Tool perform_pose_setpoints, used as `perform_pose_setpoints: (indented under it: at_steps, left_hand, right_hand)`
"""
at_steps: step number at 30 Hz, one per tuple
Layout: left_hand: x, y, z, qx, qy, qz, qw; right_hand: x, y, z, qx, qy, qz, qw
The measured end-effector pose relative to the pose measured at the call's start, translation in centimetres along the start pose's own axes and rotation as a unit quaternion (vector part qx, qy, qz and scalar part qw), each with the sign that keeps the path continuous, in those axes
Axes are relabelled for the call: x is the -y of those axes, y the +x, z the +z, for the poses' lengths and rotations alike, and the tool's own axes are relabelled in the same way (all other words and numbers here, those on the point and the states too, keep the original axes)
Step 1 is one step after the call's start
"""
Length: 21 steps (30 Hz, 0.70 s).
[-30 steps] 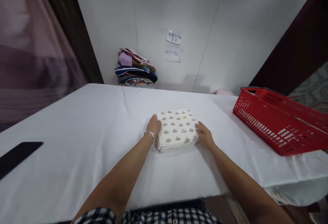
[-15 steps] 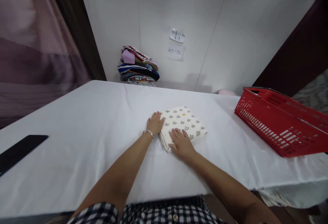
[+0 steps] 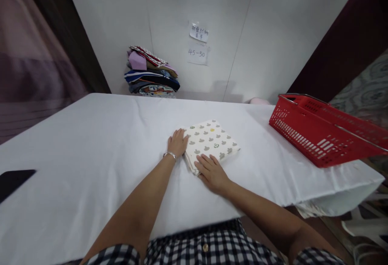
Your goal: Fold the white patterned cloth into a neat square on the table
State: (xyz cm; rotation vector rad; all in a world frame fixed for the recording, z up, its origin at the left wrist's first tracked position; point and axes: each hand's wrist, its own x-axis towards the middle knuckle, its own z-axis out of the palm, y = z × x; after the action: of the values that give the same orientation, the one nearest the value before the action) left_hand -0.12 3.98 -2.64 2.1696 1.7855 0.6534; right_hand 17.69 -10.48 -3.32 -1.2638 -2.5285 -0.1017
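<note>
A folded cream cloth (image 3: 209, 139) with grey printed motifs and a few yellow and green ones lies flat on the white-covered table (image 3: 127, 135). At its left edge rests my left hand (image 3: 178, 143), fingers stretched out and touching the cloth; a bracelet circles that wrist. My right hand (image 3: 214, 174) lies with its fingers extended over the near edge of the cloth. Neither hand grasps anything. The layers beneath the top of the cloth show only along the near-left side.
A red plastic basket (image 3: 306, 135) with metal handles stands at the table's right. Beyond the far edge, folded clothes (image 3: 153, 73) are stacked against the wall. A dark flat object (image 3: 13, 182) lies at far left. Paper signs (image 3: 198, 53) hang on the wall.
The view has shifted slightly, so everything sits a little further left and higher. My right hand has slid slightly toward the cloth's near edge. My left hand stays at the left edge.
</note>
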Motion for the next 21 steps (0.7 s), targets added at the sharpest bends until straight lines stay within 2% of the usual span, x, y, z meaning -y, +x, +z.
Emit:
perform_pose_setpoints:
  at_steps: [5,7,10,12,17,21]
  left_hand:
    - [-0.9,0.2,-0.9,0.036,0.012,-0.010,0.999]
    - [-1.6,-0.5,-1.3,0.024,0.024,-0.001,0.999]
    - [-2.3,-2.0,-1.3,-0.005,0.027,0.054,0.998]
    - [-2.3,-3.0,-1.1,0.004,0.008,0.081,0.997]
    - [-1.4,-3.7,-0.3,0.006,-0.048,0.088,0.995]
    - [-1.2,-3.6,-0.1,-0.003,-0.051,0.088,0.995]
  right_hand:
    - [0.4,-0.2,-0.5,0.007,0.005,0.009,1.000]
    - [0.8,-0.5,-0.7,0.009,0.007,0.007,1.000]
    - [1.5,-1.1,-0.8,0.022,0.012,0.003,1.000]
    - [1.9,-1.4,-1.1,0.034,0.019,0.001,0.999]
    - [2.5,-1.6,-1.9,0.059,0.050,-0.013,0.997]
    - [0.7,-1.7,-2.9,0.045,0.089,-0.003,0.995]
